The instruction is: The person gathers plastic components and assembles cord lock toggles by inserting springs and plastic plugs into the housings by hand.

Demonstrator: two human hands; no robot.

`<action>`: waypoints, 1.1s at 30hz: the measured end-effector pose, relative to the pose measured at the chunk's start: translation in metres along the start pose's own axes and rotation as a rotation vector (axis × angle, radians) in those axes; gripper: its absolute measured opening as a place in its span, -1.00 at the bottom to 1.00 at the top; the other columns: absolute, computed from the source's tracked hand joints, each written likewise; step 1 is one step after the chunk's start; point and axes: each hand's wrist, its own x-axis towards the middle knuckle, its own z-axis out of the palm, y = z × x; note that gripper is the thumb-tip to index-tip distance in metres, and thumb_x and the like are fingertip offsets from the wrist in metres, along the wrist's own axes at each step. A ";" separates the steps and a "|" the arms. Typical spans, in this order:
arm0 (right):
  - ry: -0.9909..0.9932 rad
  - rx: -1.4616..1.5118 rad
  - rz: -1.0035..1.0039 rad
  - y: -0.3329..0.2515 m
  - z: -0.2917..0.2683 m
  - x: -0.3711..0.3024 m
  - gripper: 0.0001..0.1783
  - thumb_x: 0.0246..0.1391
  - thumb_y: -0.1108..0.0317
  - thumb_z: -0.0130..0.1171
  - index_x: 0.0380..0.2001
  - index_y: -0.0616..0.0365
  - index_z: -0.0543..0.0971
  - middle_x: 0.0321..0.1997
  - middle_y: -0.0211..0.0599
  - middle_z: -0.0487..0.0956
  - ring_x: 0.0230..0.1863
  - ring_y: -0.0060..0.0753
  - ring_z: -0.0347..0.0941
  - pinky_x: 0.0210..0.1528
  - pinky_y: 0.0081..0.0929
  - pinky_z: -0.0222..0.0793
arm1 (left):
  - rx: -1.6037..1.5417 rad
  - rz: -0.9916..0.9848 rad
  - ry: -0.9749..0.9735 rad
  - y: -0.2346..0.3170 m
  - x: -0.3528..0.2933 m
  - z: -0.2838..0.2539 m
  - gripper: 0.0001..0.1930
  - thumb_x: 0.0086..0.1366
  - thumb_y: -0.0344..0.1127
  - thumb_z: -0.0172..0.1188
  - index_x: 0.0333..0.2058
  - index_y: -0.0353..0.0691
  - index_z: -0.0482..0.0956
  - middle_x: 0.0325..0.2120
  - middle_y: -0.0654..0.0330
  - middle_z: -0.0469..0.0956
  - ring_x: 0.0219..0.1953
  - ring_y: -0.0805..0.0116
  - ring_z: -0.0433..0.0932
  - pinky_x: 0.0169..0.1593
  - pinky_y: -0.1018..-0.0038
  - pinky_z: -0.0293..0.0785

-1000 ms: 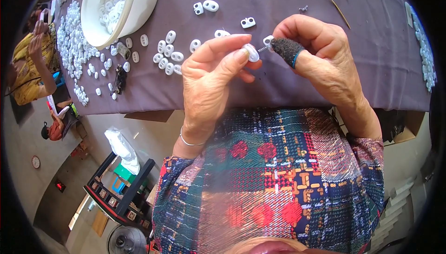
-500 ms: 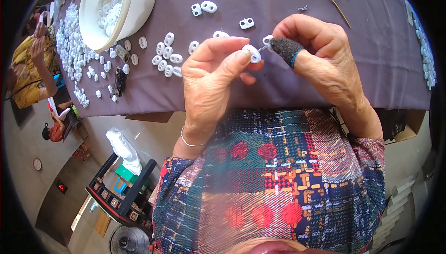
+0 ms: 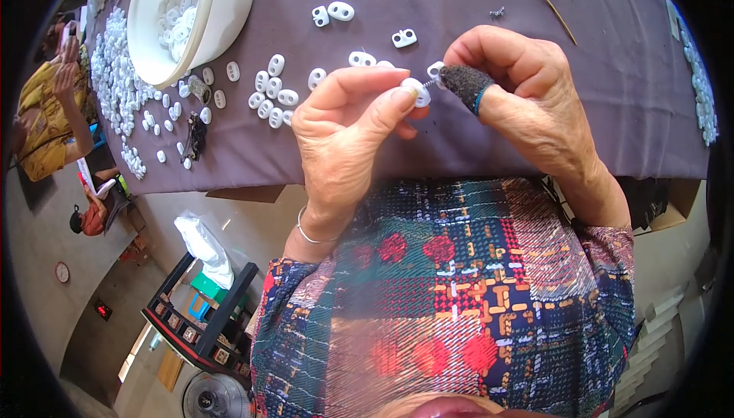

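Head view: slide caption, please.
Left hand holding a white oval piece, right hand a smaller white piece, spring between them.

In the grip, a thin coiled metal spring [image 3: 429, 82] lies between a white oval plastic piece [image 3: 420, 95] in the left hand [image 3: 340, 124] and a smaller white plastic piece [image 3: 435, 69] in the right hand [image 3: 535, 89]. Left of it lie loose two-holed white plastic ovals [image 3: 273, 89]; farther left and behind, a round white plastic tub [image 3: 229, 13]; behind to the right, a thin yellowish stick [image 3: 556, 14], these on a purple-grey cloth [image 3: 627, 105]
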 end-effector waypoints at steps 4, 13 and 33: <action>-0.002 0.012 -0.028 0.003 0.001 0.000 -0.86 -0.11 0.54 -0.01 -0.41 0.33 0.47 -0.48 -0.53 0.41 -0.43 -0.80 0.26 -0.41 -0.81 0.17 | 0.017 -0.007 -0.004 0.002 0.000 0.002 -0.84 0.10 -0.49 0.20 -0.31 -0.38 0.52 -0.45 0.12 0.56 -0.43 0.41 0.56 -0.42 0.61 0.47; -0.019 -0.030 -0.031 0.003 0.004 0.001 -0.90 -0.08 0.53 0.00 -0.45 0.31 0.48 -0.55 -0.55 0.41 -0.50 -0.81 0.24 -0.50 -0.77 0.13 | 0.031 -0.015 -0.003 0.001 0.000 0.003 -0.84 0.10 -0.50 0.21 -0.30 -0.38 0.51 -0.45 0.11 0.56 -0.42 0.41 0.56 -0.41 0.63 0.48; 0.004 -0.057 -0.001 -0.004 0.003 0.005 -0.83 -0.19 0.51 -0.04 -0.46 0.32 0.48 -0.60 -0.12 0.48 -0.54 -0.39 0.40 -0.43 -0.46 0.27 | 0.002 0.123 0.007 -0.009 0.002 0.008 -0.88 0.10 -0.56 0.19 -0.34 -0.37 0.52 -0.46 0.15 0.53 -0.45 0.44 0.55 -0.38 0.62 0.51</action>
